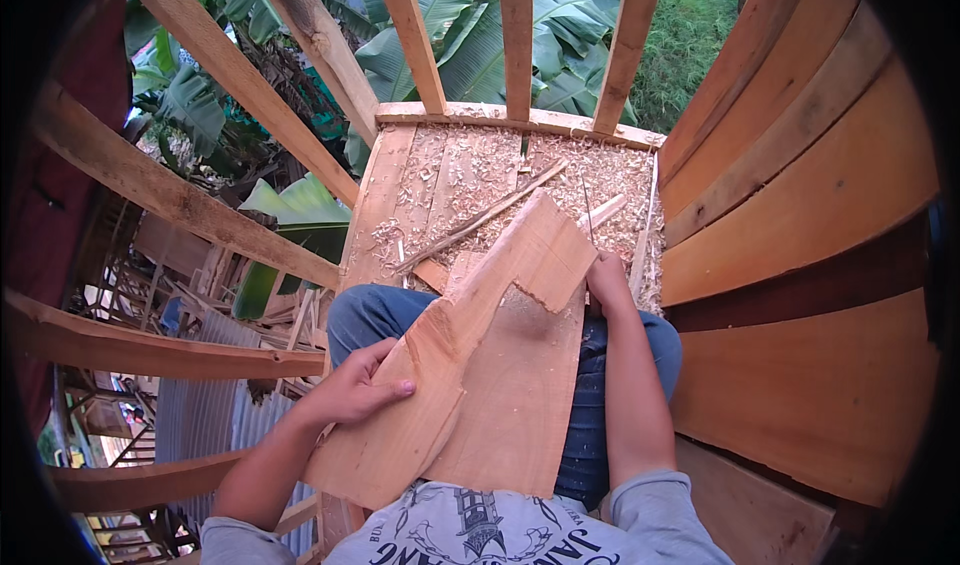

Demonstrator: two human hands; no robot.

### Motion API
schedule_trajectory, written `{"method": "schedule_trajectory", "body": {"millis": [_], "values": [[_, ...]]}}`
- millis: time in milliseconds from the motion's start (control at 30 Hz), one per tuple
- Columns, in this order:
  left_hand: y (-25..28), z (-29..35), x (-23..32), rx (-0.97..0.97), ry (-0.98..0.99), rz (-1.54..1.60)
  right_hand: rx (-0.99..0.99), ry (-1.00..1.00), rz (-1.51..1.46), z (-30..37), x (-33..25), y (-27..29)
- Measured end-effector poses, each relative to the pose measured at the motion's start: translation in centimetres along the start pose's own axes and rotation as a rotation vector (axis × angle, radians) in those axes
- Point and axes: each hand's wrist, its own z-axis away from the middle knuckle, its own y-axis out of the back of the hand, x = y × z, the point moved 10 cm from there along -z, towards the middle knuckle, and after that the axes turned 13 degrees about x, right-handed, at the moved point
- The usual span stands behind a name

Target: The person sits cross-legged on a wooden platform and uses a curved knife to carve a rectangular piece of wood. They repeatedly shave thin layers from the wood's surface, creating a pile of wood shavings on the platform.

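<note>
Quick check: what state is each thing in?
left hand: gripping the notched board
right hand: closed at the lower end of the thin blade
notched board: roughly cut, overlapping the wider board
wider board: partly covered
thin blade: uncovered, seen edge-on
wood shavings: scattered
wood strip: lying on wood shavings

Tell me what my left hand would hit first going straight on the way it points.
Your left hand would likely meet the notched wooden board it is touching, though depth is hard to judge.

Broad green leaves (470,60) grow at the far side, beyond wooden posts (517,45). Corrugated metal (195,420) shows at the left; wide planks (805,380) line the right.
</note>
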Motion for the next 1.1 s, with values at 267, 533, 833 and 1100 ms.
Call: {"method": "schedule_trajectory", "body": {"millis": [267,533,833,1100], "values": [[-0.3,1.2,-2.5,-0.141,0.082,-0.171,0.081,-0.265,-0.359,0.0,-0.2,2.5],[-1.4,2.1,-4.6,-0.041,0.146,-0.122,0.198,0.351,0.047,8.1,-9.2,6.3],[-1.5,2.5,-3.9,0.001,0.131,-0.232,-0.241,0.305,0.562,20.9,-7.5,0.6],[-2.1,3.1,-2.0,0.026,0.151,-0.286,-0.004,0.380,0.691,18.2,-7.5,3.4]]}}
